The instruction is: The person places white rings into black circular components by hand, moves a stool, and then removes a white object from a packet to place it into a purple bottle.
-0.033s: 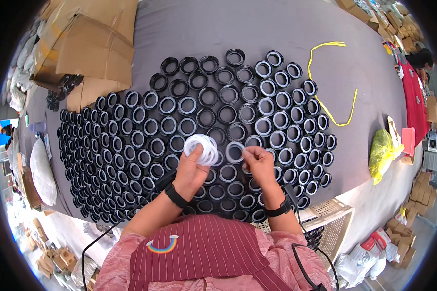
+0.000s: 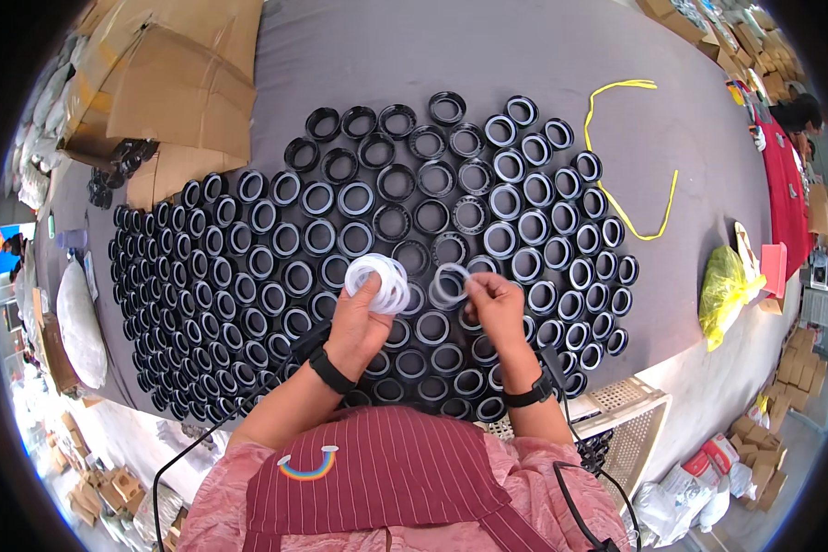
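Observation:
My left hand [image 2: 362, 322] is closed around a bunch of translucent white rings [image 2: 377, 276], fanned out over the thumb and fingers. Just to its right, my right hand [image 2: 497, 304] pinches a single translucent ring [image 2: 450, 286] by its edge between thumb and fingertips. Beneath both hands, black round collars [image 2: 433, 216] stand in rows on a grey-covered table. Many collars, such as the light-rimmed collar [image 2: 355, 199], have a pale ring inside. Several in the upper middle, like the all-black collar [image 2: 396, 183], show no pale ring. My hands hide some of the collars below them.
An open cardboard box [image 2: 184, 92] with black parts at its mouth lies at the far left. A yellow strap [image 2: 607, 189] curves across the right side. Further right is a yellow plastic bag [image 2: 725, 290]. A beige crate [image 2: 630, 414] stands by the near edge.
My right hand has shifted slightly right, and the ring in it has tilted a little. My left hand with its rings has moved very slightly left.

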`<act>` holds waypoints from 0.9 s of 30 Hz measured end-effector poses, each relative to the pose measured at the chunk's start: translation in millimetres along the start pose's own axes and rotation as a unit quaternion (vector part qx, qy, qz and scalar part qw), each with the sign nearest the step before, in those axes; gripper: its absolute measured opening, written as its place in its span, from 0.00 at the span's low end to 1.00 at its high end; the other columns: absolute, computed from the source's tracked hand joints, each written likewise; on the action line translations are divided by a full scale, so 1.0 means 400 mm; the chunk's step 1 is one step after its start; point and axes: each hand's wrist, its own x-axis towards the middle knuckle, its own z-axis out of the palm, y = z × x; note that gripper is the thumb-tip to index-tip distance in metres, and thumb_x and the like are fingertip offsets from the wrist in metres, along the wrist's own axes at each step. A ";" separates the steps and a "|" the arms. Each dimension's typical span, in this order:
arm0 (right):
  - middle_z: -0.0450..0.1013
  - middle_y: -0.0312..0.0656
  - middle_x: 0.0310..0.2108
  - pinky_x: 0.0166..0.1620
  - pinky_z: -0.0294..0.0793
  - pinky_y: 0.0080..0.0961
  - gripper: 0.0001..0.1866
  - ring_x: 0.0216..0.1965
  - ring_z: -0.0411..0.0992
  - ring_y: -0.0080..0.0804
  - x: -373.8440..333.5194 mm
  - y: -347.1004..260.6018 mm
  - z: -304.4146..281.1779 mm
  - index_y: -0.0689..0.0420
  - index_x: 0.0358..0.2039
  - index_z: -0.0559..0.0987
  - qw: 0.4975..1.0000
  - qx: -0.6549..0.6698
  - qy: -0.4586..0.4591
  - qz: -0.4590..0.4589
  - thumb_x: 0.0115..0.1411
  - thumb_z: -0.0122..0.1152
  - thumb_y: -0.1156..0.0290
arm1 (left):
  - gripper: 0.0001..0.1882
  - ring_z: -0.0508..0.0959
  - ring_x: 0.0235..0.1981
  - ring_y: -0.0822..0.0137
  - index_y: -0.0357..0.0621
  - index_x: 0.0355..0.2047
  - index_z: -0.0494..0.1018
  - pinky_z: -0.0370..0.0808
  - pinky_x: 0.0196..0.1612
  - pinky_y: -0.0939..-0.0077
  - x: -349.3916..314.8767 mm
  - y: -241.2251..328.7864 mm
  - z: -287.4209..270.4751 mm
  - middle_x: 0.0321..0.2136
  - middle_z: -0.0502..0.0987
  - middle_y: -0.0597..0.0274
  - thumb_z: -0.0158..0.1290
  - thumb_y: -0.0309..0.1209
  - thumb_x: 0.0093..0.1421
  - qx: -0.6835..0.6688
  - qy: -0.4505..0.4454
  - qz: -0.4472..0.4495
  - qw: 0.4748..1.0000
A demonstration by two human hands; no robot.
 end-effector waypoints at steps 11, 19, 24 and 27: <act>0.74 0.37 0.18 0.19 0.66 0.17 0.09 0.15 0.70 0.19 0.138 0.029 0.034 0.64 0.33 0.79 0.990 -0.116 0.061 -0.044 0.56 0.57 0.72 | 0.13 0.76 0.43 0.59 0.44 0.45 0.67 0.76 0.45 0.62 -0.042 0.021 -0.059 0.41 0.75 0.58 0.51 0.24 0.59 -0.030 0.052 -0.019 0.998; 0.73 0.35 0.19 0.17 0.64 0.16 0.08 0.14 0.67 0.17 0.157 0.041 0.029 0.65 0.31 0.78 0.907 -0.331 0.103 -0.238 0.55 0.58 0.72 | 0.14 0.76 0.43 0.60 0.44 0.45 0.68 0.76 0.45 0.62 -0.045 0.031 -0.057 0.42 0.75 0.58 0.52 0.24 0.59 -0.034 0.040 -0.020 0.998; 0.74 0.40 0.20 0.23 0.69 0.20 0.08 0.18 0.70 0.22 0.151 0.016 0.037 0.64 0.31 0.77 0.994 -0.098 0.045 0.004 0.52 0.60 0.73 | 0.14 0.76 0.44 0.59 0.44 0.46 0.68 0.76 0.46 0.62 -0.044 0.033 -0.051 0.42 0.75 0.57 0.52 0.24 0.58 -0.039 0.034 -0.027 0.998; 0.74 0.40 0.19 0.26 0.70 0.22 0.08 0.20 0.71 0.22 0.151 0.023 0.040 0.64 0.31 0.76 0.988 -0.141 0.069 -0.003 0.51 0.60 0.74 | 0.14 0.76 0.44 0.59 0.44 0.46 0.68 0.76 0.46 0.62 -0.044 0.028 -0.049 0.42 0.75 0.57 0.52 0.24 0.59 -0.040 0.028 -0.030 0.998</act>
